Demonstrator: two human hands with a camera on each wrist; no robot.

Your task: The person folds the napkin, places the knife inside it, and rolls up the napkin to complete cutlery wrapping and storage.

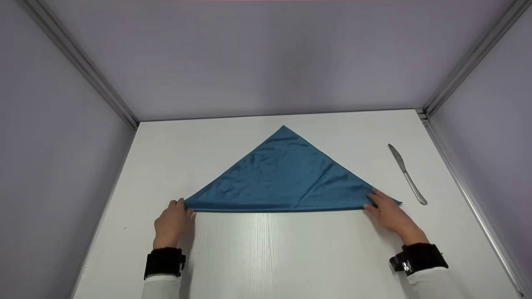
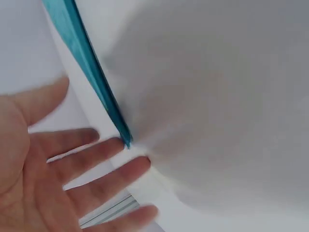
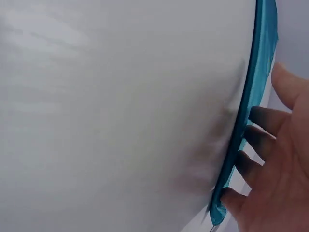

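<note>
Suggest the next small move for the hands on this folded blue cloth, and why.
Probably pinch a base corner and fold it up toward the apex. The blue cloth lies flat as a triangle, the left hand and right hand rest open at its two base corners, and neither has a grip yet.

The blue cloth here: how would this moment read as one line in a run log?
blue cloth: folded triangle, flat on white table | left hand: open, at left corner | right hand: open, on right corner | knife: apart, right
</note>
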